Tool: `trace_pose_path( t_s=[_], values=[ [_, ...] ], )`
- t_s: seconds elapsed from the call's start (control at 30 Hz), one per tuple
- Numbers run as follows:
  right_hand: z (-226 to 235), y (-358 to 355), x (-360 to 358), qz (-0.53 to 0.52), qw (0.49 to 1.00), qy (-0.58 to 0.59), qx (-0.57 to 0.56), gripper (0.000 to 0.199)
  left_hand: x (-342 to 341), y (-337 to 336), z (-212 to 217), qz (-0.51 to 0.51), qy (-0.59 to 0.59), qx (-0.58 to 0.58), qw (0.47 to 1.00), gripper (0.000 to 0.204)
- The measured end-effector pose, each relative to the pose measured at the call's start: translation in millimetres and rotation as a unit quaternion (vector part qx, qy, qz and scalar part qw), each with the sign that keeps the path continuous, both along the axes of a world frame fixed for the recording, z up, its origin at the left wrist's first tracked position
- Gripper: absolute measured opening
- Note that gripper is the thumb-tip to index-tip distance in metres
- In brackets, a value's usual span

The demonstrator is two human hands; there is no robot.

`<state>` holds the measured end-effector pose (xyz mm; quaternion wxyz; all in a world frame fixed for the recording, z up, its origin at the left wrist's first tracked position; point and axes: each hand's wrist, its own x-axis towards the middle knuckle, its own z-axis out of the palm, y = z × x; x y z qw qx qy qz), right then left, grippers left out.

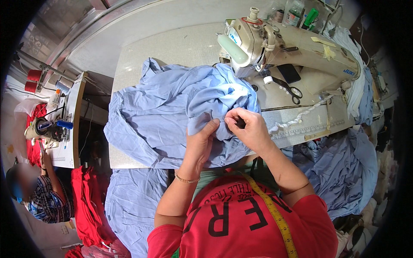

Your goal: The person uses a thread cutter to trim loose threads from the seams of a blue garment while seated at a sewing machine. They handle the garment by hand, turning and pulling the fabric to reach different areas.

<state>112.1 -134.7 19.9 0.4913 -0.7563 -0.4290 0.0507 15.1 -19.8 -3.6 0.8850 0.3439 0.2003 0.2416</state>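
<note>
A crumpled light blue garment [150,112] is spread over the table in front of me. My left hand [200,144] grips a fold of it, the thumb pressed on top of the cloth. Just to the right, my right hand [251,131] is closed, thumb and forefinger pinched at the edge of the same fold. Something dark shows inside its curled fingers; whether it is an object or shadow I cannot make out. Beyond my hands stands a cream sewing machine [309,47], its lamp lighting the cloth. Part of the garment lies close to its needle area.
Black scissors [288,89] and a dark phone [289,73] lie by the machine. A twisted white cord [299,120] crosses the table's right side. More blue cloth [340,172] hangs at right. On the left, a person [47,195] sits at another sewing machine [45,128] beside red fabric [88,206].
</note>
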Motion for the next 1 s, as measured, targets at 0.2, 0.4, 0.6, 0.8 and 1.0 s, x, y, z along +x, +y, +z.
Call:
trace_pose_path(
  t_s=[0.2, 0.4, 0.6, 0.8, 1.0],
  values=[
    [1, 2, -1, -0.018, 0.999, -0.02, -0.018, 0.008, 0, -2, -7, 0.03, 0.021, 0.088, 0.995, 0.031],
    [-2, 11, -2, -0.042, 0.999, -0.02, -0.019, 0.007, -4, -5, -14, 0.047, 0.097, 0.278, 0.954, 0.029],
    [-12, 6, 3, -0.022, 0.988, 0.141, 0.066, 0.009, 2, -3, -8, 0.023, 0.003, 0.026, 0.999, 0.041],
    [-8, -24, 23, 0.002, 0.967, 0.242, 0.076, 0.004, 1, -3, -1, 0.011, -0.017, -0.075, 0.997, 0.048],
    [9, -41, 45, -0.295, 0.898, -0.271, -0.184, 0.022, 0, -1, -7, -0.013, -0.02, -0.082, 0.996, 0.052]
  ],
)
